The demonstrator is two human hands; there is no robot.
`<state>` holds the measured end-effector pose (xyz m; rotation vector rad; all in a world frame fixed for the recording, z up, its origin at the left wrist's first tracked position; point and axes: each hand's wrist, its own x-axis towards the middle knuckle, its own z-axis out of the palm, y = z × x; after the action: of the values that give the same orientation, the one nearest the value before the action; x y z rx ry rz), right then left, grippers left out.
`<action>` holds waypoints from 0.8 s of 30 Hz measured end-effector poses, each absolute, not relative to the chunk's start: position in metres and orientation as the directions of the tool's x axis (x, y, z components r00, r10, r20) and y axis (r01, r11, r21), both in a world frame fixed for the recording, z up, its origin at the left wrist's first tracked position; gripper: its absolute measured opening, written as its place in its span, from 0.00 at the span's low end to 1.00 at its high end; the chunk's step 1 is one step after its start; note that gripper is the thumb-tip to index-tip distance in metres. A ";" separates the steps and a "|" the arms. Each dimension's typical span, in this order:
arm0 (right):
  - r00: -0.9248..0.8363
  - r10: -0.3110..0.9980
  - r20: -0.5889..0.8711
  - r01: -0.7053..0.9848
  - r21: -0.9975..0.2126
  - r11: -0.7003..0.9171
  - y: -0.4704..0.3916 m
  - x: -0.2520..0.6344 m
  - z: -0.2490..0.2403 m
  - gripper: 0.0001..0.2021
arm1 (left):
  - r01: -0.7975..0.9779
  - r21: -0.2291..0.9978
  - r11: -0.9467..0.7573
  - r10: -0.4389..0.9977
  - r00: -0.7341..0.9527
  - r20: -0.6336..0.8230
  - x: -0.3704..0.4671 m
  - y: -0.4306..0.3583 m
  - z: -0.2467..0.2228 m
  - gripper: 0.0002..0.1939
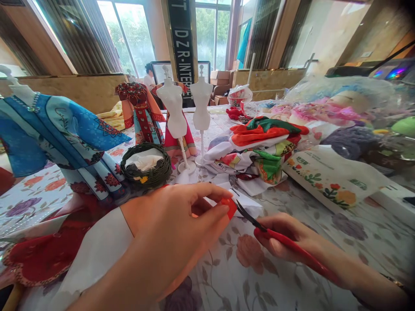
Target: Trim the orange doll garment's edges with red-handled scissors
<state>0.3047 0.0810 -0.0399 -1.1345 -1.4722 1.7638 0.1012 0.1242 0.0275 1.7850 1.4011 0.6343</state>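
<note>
My left hand [184, 216] pinches the edge of an orange-red piece of fabric [231, 208] between thumb and fingertips. More of that cloth, orange and white, hangs below and behind the hand. In my right hand [288, 235] is a pair of scissors [269, 233] with red handles and dark blades. The blade tips point up and left, right at the held cloth edge; I cannot tell whether they touch it. A scrap of white cloth [249, 205] lies just behind the blades.
Beyond my hands stand a dark wicker basket [145, 166], two bare white mannequins [201, 101] and a blue-robed mannequin [65, 134]. Folded printed fabric [259, 147] is piled centre-right, beside a flowered packet [327, 175] and plastic-wrapped goods [340, 103]. Someone sits far back [149, 77].
</note>
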 end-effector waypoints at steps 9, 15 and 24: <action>-0.450 0.867 -0.213 0.042 -0.975 -0.217 0.077 0.307 -0.049 0.19 | 0.568 0.789 -0.236 0.951 0.304 0.066 0.099 0.126 0.021 0.06; -0.423 0.870 -0.253 0.118 -0.967 -0.225 0.076 0.306 -0.041 0.23 | 0.560 0.800 -0.216 0.952 0.303 0.044 0.100 0.125 0.021 0.06; -0.415 0.873 -0.254 0.121 -0.967 -0.224 0.076 0.300 -0.034 0.24 | 0.566 0.796 -0.214 0.954 0.296 0.046 0.100 0.125 0.024 0.08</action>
<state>0.3003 0.0759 -0.0339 -1.2059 -1.4598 1.6969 0.0995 0.1250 0.0240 1.8867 1.3566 0.7274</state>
